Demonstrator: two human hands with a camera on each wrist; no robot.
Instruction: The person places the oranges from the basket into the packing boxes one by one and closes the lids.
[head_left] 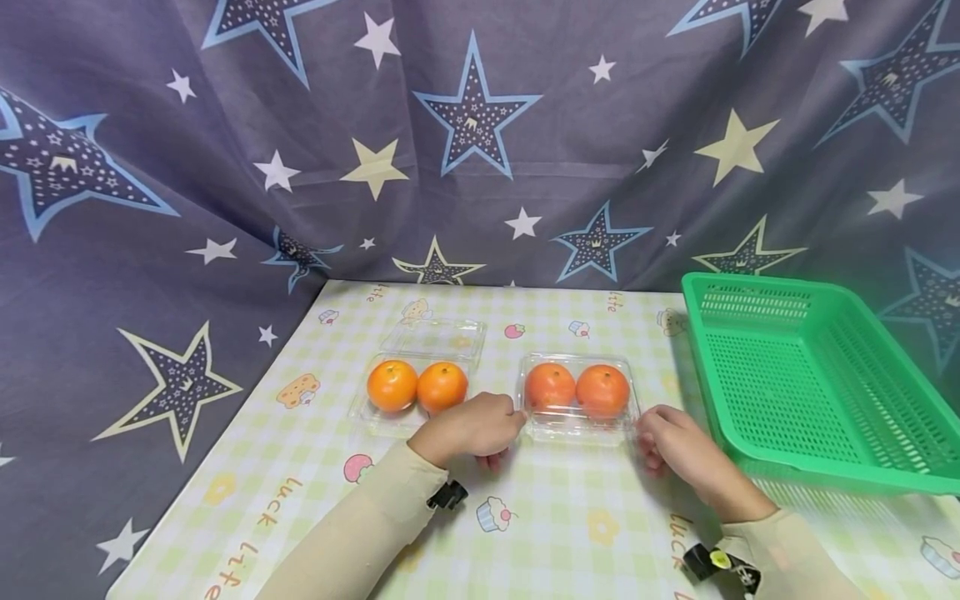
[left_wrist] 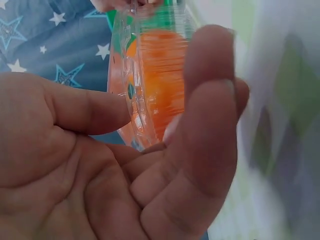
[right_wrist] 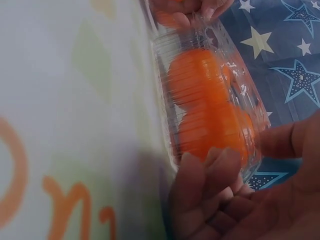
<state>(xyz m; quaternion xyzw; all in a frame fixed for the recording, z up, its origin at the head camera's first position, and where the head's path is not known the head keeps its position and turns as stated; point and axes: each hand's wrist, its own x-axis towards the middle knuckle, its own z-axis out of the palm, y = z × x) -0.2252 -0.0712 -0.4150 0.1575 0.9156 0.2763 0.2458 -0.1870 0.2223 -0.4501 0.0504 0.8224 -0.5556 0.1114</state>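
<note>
Two reddish-orange round fruits (head_left: 576,390) sit side by side in a clear plastic clamshell box (head_left: 570,433), its lid over them. My left hand (head_left: 483,423) pinches the left end of this box between thumb and fingers. At the opposite end, my right hand (head_left: 675,442) has its thumb (right_wrist: 280,141) on the lid's rim and its curled fingers lower down, gripping the edge. A second clear clamshell box (head_left: 433,337) lies to the left with its lid folded back, holding two oranges (head_left: 392,385). My left wrist partly covers its near right corner.
A green plastic basket (head_left: 817,468) stands at the right, close to my right hand. The table is covered by a checked cloth (head_left: 300,450) with printed cupcakes and words. Behind and to the left hangs a dark curtain (head_left: 480,217) with stars.
</note>
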